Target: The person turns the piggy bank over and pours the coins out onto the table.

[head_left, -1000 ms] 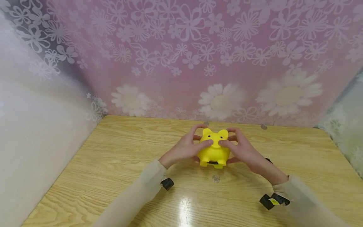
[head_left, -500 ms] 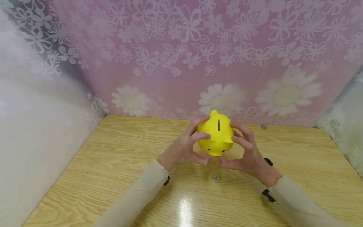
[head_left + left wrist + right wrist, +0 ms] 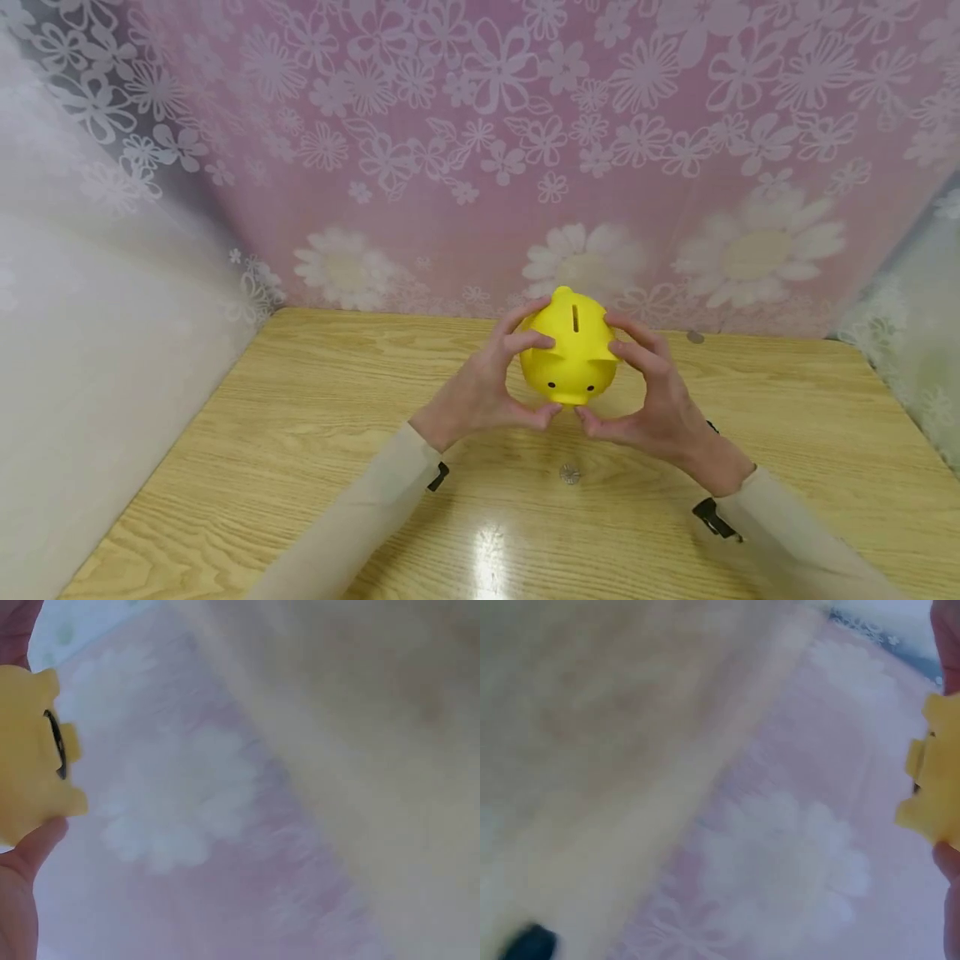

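Both hands hold a yellow piggy bank between them, its slotted back turned up toward the head camera and its snout toward the person. My left hand grips its left side, thumb by the snout and fingers along the ear and flank. On the opposite side my right hand grips it in the same manner. From the left wrist view the underside of the piggy bank shows short feet and a black curved piece. Only part of the piggy bank appears at the right edge of the right wrist view.
A silvery coin lies on the wooden table in front of the hands. Another coin is at the table's back edge. A pink flowered curtain hangs behind. A dark object is blurred in the right wrist view.
The piggy bank has been raised and tipped, so its face turned down and its slotted back came into view. Since half a second ago it has shifted only slightly.
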A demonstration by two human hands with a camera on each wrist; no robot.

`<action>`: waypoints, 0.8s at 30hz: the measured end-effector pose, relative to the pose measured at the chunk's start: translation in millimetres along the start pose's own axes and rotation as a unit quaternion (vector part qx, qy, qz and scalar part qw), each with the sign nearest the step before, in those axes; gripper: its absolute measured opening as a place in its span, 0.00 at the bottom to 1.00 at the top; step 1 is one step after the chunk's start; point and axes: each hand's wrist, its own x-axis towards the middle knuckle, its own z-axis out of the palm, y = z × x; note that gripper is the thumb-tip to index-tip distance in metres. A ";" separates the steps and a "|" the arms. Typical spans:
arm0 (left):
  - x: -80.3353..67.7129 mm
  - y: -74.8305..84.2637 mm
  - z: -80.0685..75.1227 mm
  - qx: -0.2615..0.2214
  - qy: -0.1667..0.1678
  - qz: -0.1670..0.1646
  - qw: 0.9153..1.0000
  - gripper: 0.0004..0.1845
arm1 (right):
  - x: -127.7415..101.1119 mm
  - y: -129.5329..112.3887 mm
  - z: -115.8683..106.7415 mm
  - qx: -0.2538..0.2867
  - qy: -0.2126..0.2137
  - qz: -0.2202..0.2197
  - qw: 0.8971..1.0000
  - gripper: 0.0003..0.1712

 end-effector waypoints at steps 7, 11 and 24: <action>-3.8 -2.2 0.2 0.003 -0.005 -0.016 1.000 0.45 | -3.6 1.6 -1.4 0.021 -0.038 0.026 0.999 0.41; -22.4 -6.8 10.8 -0.020 -0.031 -0.074 0.997 0.44 | -22.0 -0.8 1.8 0.028 -0.093 0.095 0.991 0.43; 3.4 4.6 -4.9 0.015 0.017 0.015 1.000 0.46 | 7.0 -4.3 -2.9 -0.005 0.008 -0.014 1.000 0.38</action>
